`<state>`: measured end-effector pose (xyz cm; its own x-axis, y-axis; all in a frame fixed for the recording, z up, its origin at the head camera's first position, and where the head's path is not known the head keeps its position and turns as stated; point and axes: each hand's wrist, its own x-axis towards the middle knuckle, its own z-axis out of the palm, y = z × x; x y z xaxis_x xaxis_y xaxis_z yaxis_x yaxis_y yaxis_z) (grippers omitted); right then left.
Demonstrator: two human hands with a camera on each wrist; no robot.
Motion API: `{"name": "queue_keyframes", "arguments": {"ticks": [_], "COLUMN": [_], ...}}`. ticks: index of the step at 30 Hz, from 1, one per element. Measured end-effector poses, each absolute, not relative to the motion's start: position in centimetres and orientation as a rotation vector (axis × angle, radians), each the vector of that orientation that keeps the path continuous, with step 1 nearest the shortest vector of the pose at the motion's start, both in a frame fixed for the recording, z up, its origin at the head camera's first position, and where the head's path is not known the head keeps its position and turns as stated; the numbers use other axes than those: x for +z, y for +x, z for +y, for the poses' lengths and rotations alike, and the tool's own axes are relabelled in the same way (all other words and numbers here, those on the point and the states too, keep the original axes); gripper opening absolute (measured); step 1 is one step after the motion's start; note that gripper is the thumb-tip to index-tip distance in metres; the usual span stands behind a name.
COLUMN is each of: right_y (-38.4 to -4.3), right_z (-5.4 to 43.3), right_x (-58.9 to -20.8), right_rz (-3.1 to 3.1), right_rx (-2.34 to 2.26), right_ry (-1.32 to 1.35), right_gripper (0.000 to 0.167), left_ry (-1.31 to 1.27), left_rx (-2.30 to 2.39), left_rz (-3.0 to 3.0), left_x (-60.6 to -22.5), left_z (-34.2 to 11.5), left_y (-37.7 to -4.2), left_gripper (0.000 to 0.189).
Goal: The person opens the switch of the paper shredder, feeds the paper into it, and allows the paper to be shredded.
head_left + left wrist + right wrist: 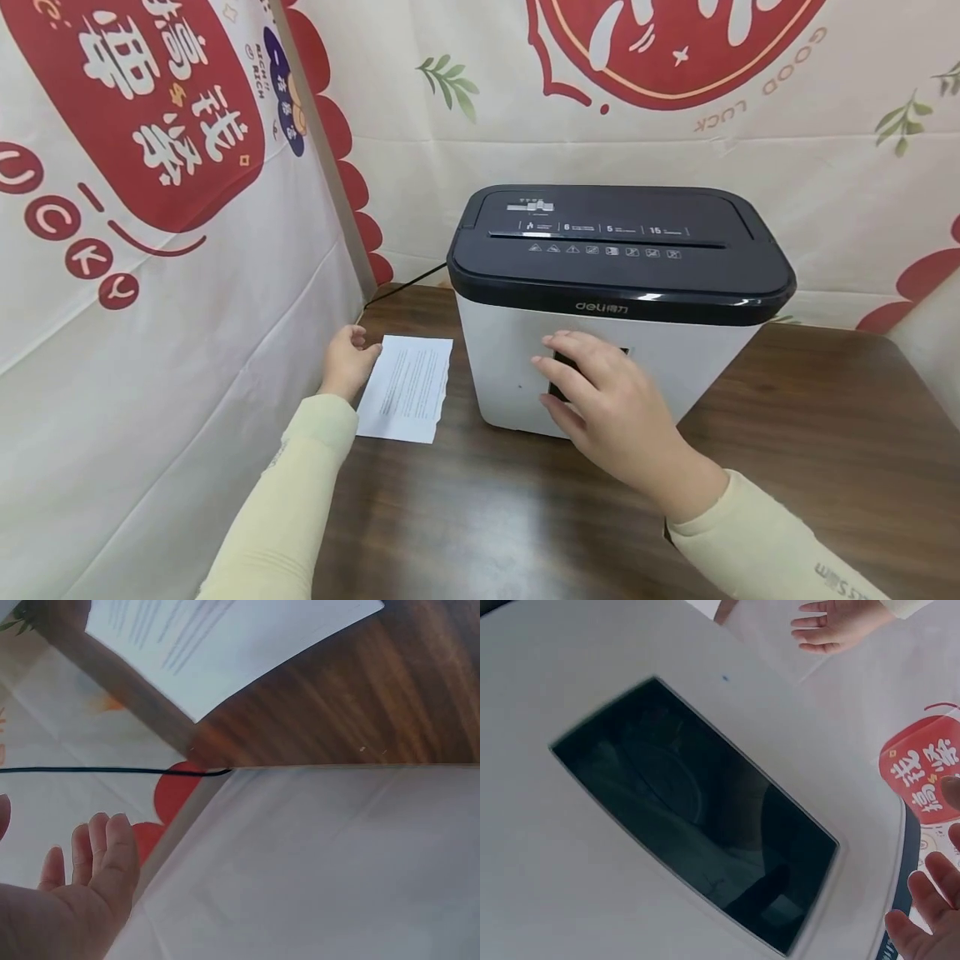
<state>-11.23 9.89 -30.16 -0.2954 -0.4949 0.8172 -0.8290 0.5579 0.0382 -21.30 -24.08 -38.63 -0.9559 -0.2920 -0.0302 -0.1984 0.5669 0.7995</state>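
Note:
A paper shredder (pixel 498 358) with a white bin and a black top stands on the brown table. In front of its dark window (pixel 705 817) hovers my right hand (pixel 618 408), fingers loosely bent and holding nothing. To the shredder's left lies a printed sheet of paper (pixel 408 387), one side of it torn unevenly. My left hand (pixel 349 364) is beside the sheet's left edge. Its fingers are relaxed with nothing between them in the left wrist view, and it appears apart from the paper there.
A black cord (pixel 112 770) runs from behind the shredder to the table's back left corner. Printed white cloth (pixel 187 358) hangs along the left side and behind. The wooden table (pixel 480 525) stretches in front and to the right.

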Motion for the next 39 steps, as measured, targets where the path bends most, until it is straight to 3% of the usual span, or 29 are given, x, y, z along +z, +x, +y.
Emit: {"name": "queue_keyframes", "arguments": {"ticks": [10,13,19,39], "right_y": [-11.2,-11.2,-11.1,-10.9], "right_z": [9.4,9.3,9.0,9.0], "right_x": [-32.3,-32.6,-33.4,-36.5], "right_rz": [-2.059,-2.078,-2.117,-2.297], "right_rx": [0.556,0.56,0.558,0.562], "right_ry": [1.093,1.099,1.079,1.075], "right_gripper": [0.037,0.025,0.053,0.049], "left_ry": [0.484,0.501,0.516,0.69], "left_rx": [-1.264,-1.264,-1.269,-1.111], "left_rz": [-2.753,-2.773,-2.812,-2.915], "left_x": [-41.0,-41.3,-42.2,-45.1], "left_z": [-24.7,-24.7,-24.7,-24.8], "left_y": [-21.4,-21.5,-21.8,-23.1], "left_gripper": [0.047,0.05,0.054,0.053]}}
